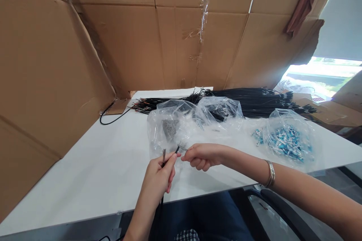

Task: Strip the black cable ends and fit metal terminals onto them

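Your left hand (160, 171) is closed around a slim black cable (177, 150), pinching it below its tip. Your right hand (202, 156) is curled, thumb and forefinger nearly together, apparently pinching the thin silvery wire strands (182, 148) there. A second cable end, with a bare grey tip (164, 153), pokes up from your left grip. Both ends are already bared; the splayed strands look unfinished, and no fitting can be made out on them. Just beyond your fingers, a clear plastic bag of small grey pieces (152, 128) limits forward reach. Open white tabletop (90, 165) gives you room leftward, up to the brown cardboard wall (56, 83); both forearms cross the front edge.
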Demonstrator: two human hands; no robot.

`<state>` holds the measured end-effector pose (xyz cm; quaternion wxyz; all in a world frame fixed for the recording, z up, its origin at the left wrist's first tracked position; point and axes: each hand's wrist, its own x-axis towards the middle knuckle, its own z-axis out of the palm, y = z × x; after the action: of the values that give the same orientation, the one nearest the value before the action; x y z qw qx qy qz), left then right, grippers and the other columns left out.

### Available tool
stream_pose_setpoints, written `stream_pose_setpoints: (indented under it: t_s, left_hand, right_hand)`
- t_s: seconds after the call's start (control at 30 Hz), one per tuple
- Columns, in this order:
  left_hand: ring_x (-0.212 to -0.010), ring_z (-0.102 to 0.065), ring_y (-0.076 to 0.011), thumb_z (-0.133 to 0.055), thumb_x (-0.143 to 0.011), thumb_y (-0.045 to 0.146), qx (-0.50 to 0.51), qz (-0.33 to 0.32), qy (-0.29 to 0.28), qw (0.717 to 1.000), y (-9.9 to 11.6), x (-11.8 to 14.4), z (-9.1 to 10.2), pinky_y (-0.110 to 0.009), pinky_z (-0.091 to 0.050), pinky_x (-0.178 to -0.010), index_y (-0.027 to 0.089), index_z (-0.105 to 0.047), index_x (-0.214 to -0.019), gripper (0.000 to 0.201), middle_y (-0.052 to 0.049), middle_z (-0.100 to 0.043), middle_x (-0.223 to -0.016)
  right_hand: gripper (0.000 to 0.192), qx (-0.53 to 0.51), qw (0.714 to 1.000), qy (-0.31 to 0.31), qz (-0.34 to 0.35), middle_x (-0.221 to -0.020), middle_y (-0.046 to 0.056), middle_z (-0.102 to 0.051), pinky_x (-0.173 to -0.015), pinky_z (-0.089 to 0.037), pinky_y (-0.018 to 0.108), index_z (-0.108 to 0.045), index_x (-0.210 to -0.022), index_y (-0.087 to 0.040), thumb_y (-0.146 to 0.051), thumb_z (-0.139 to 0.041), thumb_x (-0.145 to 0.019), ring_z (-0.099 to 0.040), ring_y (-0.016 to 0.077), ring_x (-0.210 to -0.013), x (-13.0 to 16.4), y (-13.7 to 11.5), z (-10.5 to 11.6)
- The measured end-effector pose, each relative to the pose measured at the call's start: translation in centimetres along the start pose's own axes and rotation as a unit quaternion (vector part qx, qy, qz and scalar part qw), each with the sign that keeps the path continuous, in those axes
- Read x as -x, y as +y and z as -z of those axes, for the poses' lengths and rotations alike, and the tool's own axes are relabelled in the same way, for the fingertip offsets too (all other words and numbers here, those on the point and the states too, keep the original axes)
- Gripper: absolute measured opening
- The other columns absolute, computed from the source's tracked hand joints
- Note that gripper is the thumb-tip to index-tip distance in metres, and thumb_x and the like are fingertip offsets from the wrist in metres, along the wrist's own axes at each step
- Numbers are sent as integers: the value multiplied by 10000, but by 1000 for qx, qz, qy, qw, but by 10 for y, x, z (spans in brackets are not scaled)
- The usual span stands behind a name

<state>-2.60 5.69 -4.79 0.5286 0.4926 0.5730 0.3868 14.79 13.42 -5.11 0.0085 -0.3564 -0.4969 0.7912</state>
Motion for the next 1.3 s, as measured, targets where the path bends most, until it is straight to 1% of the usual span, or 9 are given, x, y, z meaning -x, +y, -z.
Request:
stream_pose_setpoints:
  t_s: [0.17,0.37,0.5,0.6,0.7,0.83,0.97,1.1,1.3]
  left_hand:
    - [-279,-246,-55,-563,-807,477,19,-4,-12,1000,-6,-5,2,-186,-304,-284,101,-648,-1017,439,126,-357,-399]
    - [-274,-248,-55,-548,-836,565,44,-35,2,998,6,9,-2,-177,-298,-302,132,-632,-1105,516,136,-331,-371]
    - [-303,-293,-56,-595,-852,499,26,-119,89,989,18,31,-8,-165,-300,-330,174,-710,-1085,416,122,-318,-349]
    - [-410,-501,-89,-661,-832,354,-40,-260,167,950,19,44,-13,-186,-442,-436,235,-776,-1004,239,50,-580,-453]
    - [-525,-618,-122,-682,-815,231,-127,-385,236,883,17,52,-17,-216,-508,-533,257,-782,-990,203,10,-762,-728]
    - [-402,-505,-66,-670,-829,133,-230,-476,313,789,16,57,-21,-190,-444,-466,224,-764,-1027,237,39,-707,-610]
    - [-433,-519,-66,-676,-832,94,-288,-523,348,723,14,59,-23,-183,-432,-507,232,-738,-1084,294,40,-664,-567]
    - [-437,-523,-85,-622,-870,110,-332,-540,355,688,9,58,-17,-196,-414,-509,215,-730,-1111,284,25,-621,-524]
    - [-411,-464,-89,-564,-892,92,-409,-567,286,656,4,56,-5,-202,-379,-473,108,-695,-1126,268,29,-551,-488]
  right_hand:
    - [341,-27,999,18,9,-456,-133,-192,-348,-74,158,-277,-606,-223,-201,-498,-864,-84,47,-400,2,2,-1]
    - [396,-55,977,144,148,-473,-137,-177,-362,-45,176,-266,-631,-224,-289,-597,-839,-78,43,-420,22,4,-13]
    - [400,-76,948,206,229,-490,-138,-188,-371,-70,183,-288,-665,-225,-317,-648,-810,-93,42,-428,43,1,-30]
    - [382,-117,916,243,296,-502,-133,-212,-377,-80,188,-348,-676,-218,-361,-685,-785,-113,38,-428,58,2,-49]
    - [296,-160,870,283,369,-491,-134,-213,-376,-86,198,-516,-766,-190,-432,-686,-784,-117,39,-416,67,8,-72]
    - [263,-136,842,308,421,-477,-121,-264,-389,-120,216,-636,-929,-165,-393,-682,-808,-156,46,-409,71,13,-103]
    - [177,-104,824,343,438,-489,-102,-302,-422,-182,219,-658,-882,-170,-294,-707,-766,-226,61,-445,70,8,-124]
    - [148,-101,810,361,451,-502,-100,-283,-430,-203,217,-627,-800,-185,-263,-724,-719,-235,68,-466,69,0,-131]
    - [156,-95,764,412,488,-513,-86,-302,-391,-236,205,-582,-684,-200,-234,-733,-665,-239,65,-453,64,-6,-137]
